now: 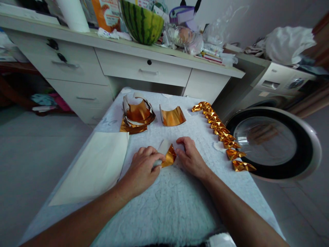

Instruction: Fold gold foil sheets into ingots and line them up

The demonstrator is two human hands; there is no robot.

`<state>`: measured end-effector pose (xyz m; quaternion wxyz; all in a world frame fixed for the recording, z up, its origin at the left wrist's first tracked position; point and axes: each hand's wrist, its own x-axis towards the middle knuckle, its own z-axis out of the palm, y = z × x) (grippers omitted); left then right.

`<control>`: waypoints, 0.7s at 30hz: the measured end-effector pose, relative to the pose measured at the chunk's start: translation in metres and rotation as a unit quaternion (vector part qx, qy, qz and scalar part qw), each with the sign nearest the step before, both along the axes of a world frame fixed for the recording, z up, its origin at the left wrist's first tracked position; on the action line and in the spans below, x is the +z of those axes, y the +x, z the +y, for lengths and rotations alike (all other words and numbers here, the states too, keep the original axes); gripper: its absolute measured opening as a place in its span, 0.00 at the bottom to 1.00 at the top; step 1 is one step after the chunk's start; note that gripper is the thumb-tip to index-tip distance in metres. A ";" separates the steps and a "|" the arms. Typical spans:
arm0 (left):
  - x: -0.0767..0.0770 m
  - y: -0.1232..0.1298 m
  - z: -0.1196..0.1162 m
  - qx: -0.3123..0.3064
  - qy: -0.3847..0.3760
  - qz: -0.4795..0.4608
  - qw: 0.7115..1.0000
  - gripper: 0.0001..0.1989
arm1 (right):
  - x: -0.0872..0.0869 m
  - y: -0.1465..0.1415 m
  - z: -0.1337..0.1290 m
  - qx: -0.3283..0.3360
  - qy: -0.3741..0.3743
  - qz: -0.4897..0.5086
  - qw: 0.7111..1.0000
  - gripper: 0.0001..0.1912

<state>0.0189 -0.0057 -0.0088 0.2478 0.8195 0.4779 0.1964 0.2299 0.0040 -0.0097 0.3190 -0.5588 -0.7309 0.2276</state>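
Note:
A partly folded sheet of gold foil paper (169, 156), with its pale backing showing at the upper left, is on the middle of the cloth-covered table. My left hand (145, 164) is closed on the paper's left side between thumb and fingers. Beside the right edge, my right hand (191, 156) has its thumb and index finger apart, with no paper between them. Farther back lie a single curved gold foil sheet (173, 117) and a curled stack of gold foil sheets (137, 115). Along the right runs a row of folded gold paper ingots (218, 128).
White paper (95, 164) lies flat on the table's left (159, 212). Behind stands a white drawer desk (144, 65) bearing a cut watermelon (142, 22) and plastic bags. A washing machine's open round door (272, 142) juts close to the table's right edge.

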 end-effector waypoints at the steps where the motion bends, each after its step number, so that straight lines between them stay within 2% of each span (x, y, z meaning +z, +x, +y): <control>1: 0.000 0.000 0.000 -0.001 0.002 -0.001 1.000 0.13 | -0.002 -0.001 0.003 -0.023 0.012 -0.031 0.999 0.09; 5: 0.001 0.001 0.001 -0.004 0.004 -0.001 1.000 0.09 | -0.006 -0.009 0.010 -0.062 0.013 -0.132 0.989 0.07; 9: 0.001 0.003 0.002 -0.003 0.012 0.003 1.000 0.08 | -0.005 -0.017 0.011 -0.070 -0.002 -0.167 0.983 0.09; 17: -0.002 0.005 0.001 -0.009 0.024 0.004 1.000 0.04 | 0.001 -0.021 0.010 -0.049 -0.016 -0.083 0.995 0.04; 19: -0.003 0.005 -0.001 0.010 0.035 -0.004 0.999 0.05 | 0.000 -0.021 0.010 -0.033 -0.019 -0.047 0.998 0.05; 21: -0.004 0.006 -0.001 0.057 0.058 -0.015 0.997 0.12 | 0.000 -0.020 0.010 -0.019 -0.020 -0.016 0.999 0.11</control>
